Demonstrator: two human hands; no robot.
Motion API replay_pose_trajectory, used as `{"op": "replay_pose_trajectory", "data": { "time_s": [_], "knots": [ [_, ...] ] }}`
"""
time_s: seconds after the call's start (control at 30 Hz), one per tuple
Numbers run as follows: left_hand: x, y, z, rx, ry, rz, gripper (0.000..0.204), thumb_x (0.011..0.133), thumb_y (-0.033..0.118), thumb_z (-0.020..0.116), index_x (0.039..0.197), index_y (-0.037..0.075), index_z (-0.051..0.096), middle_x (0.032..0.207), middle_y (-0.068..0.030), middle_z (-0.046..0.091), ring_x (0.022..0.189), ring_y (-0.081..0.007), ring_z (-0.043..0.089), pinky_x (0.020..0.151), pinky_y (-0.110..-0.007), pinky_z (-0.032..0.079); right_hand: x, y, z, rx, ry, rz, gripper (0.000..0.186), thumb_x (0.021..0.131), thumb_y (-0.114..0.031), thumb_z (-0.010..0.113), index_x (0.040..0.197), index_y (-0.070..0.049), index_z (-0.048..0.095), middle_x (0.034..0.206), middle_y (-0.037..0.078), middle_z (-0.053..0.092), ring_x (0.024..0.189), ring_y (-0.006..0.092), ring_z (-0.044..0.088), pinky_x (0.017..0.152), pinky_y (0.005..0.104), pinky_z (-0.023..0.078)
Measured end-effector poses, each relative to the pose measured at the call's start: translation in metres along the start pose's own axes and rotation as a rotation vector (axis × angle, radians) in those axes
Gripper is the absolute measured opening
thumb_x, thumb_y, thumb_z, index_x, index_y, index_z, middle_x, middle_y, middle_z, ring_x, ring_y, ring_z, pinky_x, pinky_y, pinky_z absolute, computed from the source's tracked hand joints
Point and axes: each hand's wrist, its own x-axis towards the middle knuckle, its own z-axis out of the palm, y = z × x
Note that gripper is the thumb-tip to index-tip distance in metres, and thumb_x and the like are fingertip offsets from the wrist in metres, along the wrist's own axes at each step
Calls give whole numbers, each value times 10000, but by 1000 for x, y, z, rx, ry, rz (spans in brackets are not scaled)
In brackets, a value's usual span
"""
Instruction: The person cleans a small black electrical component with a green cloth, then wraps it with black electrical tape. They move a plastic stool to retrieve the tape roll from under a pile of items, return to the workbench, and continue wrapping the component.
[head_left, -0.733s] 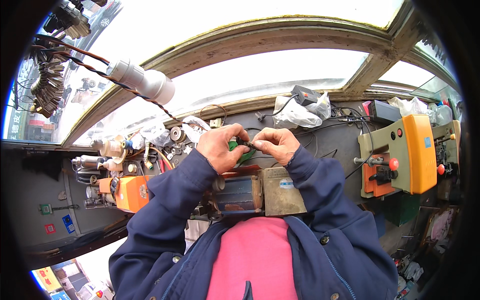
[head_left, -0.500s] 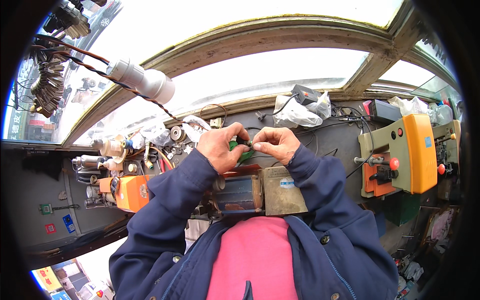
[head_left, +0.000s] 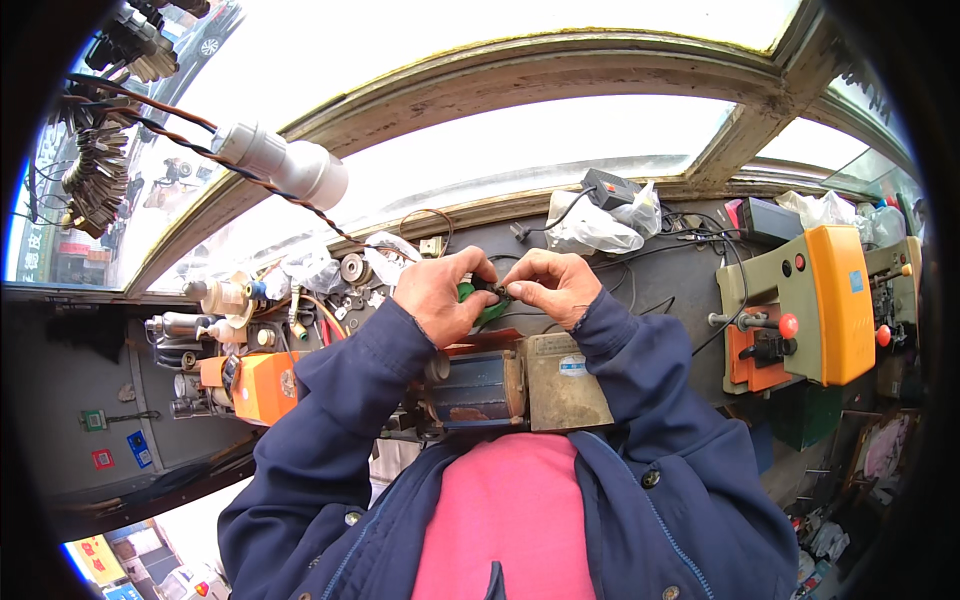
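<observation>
Clearly, both hands work close together above the table, with a small dark piece between their fingertips, in front of the blue motor and the beige box. The left hand and the right hand each make a narrow grip, thumb against forefinger, closed on this piece. A green thing shows beside the left thumb; the fingers cover much here, so I cannot tell whether it is held or only lies behind.

By my judgement, the piece should be light and rather stiff, perhaps of metal and a little slippery, so it is best taken at its two opposite ends with the finger pads, without strong squeezing.

Both forearms, in dark blue sleeves, rise from the lower edge and lean inward; the elbows are spread wide, the wrists are bent, and the backs of the hands face upward.
</observation>
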Motion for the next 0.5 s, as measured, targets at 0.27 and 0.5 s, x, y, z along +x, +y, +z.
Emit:
{"op": "replay_pose_trajectory", "data": {
  "time_s": [0.27,0.5],
  "knots": [
    [1,1,0,31,-42,-33,259,837,221,778,1037,87,683,882,-157,725,829,-367,708,733,-427,550,-3,-4,6,-265,130,-84,96,923,-74,708,976,4,690,836,-7,666,719,34,586,632,213,489],
    [3,0,4,35,-11,-20,271,848,255,765,1027,70,677,903,-157,736,840,-373,714,737,-435,553,-9,-12,19,-665,395,-409,79,866,-48,692,928,-1,675,755,91,681,621,112,645,570,264,517]
  ]
}}
